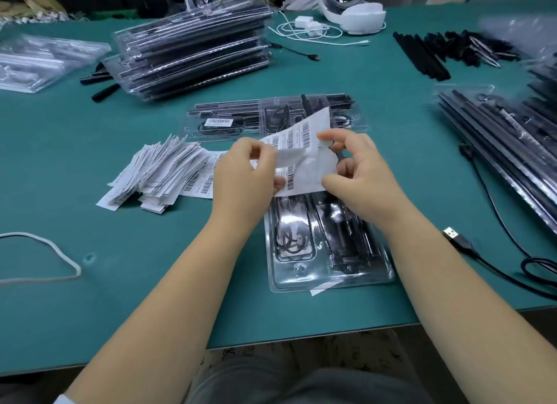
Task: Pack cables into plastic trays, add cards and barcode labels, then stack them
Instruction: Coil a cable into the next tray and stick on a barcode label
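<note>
Far left, near the table edge: a loop of pale cord (45, 253) lying flat on the green table (120, 283). Further back on the left: a heap of empty clear trays (39, 60), then a tall stack of packed trays (193, 48), tilted and uneven. Nearer, left of centre: a fanned pile of white cards (150, 171), with a sheet of barcode labels (200, 183) at its right side, partly hidden by the left hand.

Centre: left hand (244, 174) and right hand (358, 168) raised together over the nearest packed tray (325, 247), both holding one label sheet (301, 150). Left thumb and fingers curled, pinching the sheet's left edge. Right thumb and forefinger pinching the right side, remaining fingers loosely bent. Sheet bent upward, top corner lifted, barcodes visible along it. Beneath: the clear tray with a coiled black cable and a dark rod in its compartments, a white slip poking out under its near edge. Behind the hands: another packed tray (241, 120) lying crosswise, a barcode label (218, 122) stuck on its lid.

Back centre-right: a white charger with cable (310, 27), a white roll (358, 15). Right: loose black rods (422, 54), a black USB cable (461, 241) touching the table, more packed trays (497, 126) slanting toward the right edge.
</note>
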Available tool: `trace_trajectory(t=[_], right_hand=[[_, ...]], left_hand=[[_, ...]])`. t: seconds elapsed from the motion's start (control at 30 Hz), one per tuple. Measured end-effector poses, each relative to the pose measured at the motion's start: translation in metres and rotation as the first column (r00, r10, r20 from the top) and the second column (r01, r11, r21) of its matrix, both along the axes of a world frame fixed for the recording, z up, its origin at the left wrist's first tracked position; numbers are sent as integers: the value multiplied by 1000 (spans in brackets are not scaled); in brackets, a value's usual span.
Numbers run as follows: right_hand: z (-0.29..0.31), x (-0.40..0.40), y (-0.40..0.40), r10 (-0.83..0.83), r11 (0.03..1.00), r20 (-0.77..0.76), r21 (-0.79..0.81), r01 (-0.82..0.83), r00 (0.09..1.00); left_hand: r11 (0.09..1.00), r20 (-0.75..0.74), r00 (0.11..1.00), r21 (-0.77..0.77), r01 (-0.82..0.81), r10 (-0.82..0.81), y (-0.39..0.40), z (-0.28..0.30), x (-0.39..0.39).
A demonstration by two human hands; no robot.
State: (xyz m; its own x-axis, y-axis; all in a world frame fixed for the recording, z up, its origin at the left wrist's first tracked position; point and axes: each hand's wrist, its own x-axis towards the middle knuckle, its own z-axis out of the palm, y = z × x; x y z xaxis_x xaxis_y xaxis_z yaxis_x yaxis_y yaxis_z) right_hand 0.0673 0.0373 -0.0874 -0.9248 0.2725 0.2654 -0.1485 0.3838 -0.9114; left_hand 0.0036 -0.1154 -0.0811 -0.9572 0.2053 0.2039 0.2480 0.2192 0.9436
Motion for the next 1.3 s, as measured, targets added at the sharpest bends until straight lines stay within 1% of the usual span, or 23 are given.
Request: trace_trajectory(t=[0.1,0.13,0.2,0.23,0.27,0.3,0.33,0.4,0.43,0.5,0.57,0.63,0.7,0.77,0.8,0.83,0.87,0.93,1.03,1.1,1.17,1.23,1.3], right_hand=[[-1,0,-1,-21,999,3,38,20,1000],[-1,-1,-1,-60,997,-8,58,60,998],[0,-3,0,-207,964,-60,160,214,977],[1,-3,1,-275,939,-75,191,285,958],[3,-2,3,-314,926,-72,198,322,947],[4,-2,5,-316,933,-34,168,317,948],[5,-1,6,-286,955,30,94,282,958],[8,-2,7,-166,982,143,-71,178,976],[8,-2,7,-109,981,163,-145,133,981],[8,-2,9,-34,970,142,-236,67,989],[8,-2,12,2,960,82,-281,21,997],[10,-1,13,-5,946,54,-322,22,999],[11,-3,17,-115,899,63,-418,131,991],[11,-6,22,-213,831,80,-509,224,974],[9,-7,24,-243,834,97,-487,259,965],[6,-7,24,-255,859,128,-425,285,958],[3,-7,24,-253,891,162,-345,295,954],[-2,-8,21,-262,923,220,-228,311,940],[-4,-9,17,-309,934,239,-106,341,921],[-5,-9,16,-341,937,235,6,350,910],[-5,-9,13,-343,939,227,99,329,911],[-6,-10,13,-327,945,221,60,322,919],[-5,-10,16,-331,933,222,-67,353,917]], left_hand=[[989,98,994,138,-56,42,0,1,-4],[982,122,992,176,-65,44,0,2,-5],[980,121,992,195,-44,20,0,3,-6],[983,90,996,185,-8,-9,0,3,-6],[984,28,998,172,44,-50,0,4,-3],[987,-94,992,126,99,-88,1,4,0],[989,-272,953,26,142,-130,1,3,2],[970,-571,788,-196,141,-230,2,-2,6],[957,-642,720,-265,117,-265,4,-5,7],[948,-681,678,-309,80,-279,7,-5,10],[944,-670,690,-326,58,-274,6,-3,10],[933,-604,742,-352,78,-290,3,-2,9],[893,-478,813,-436,108,-332,0,-3,6],[800,-360,845,-587,125,-397,-2,-8,1],[740,-316,846,-660,128,-429,-2,-10,0],[701,-293,846,-701,126,-446,-1,-12,-1],[696,-292,849,-709,116,-440,0,-14,-3],[762,-342,859,-642,82,-380,1,-15,-5],[891,-381,909,-453,-26,-168,1,-11,-7],[955,-297,955,-282,-86,-2,-1,-10,-9],[986,-171,979,-108,-127,108,-3,-6,-9],[988,-131,979,32,-153,156,-4,-5,-10],[979,-164,968,107,-175,191,-6,-4,-11]])
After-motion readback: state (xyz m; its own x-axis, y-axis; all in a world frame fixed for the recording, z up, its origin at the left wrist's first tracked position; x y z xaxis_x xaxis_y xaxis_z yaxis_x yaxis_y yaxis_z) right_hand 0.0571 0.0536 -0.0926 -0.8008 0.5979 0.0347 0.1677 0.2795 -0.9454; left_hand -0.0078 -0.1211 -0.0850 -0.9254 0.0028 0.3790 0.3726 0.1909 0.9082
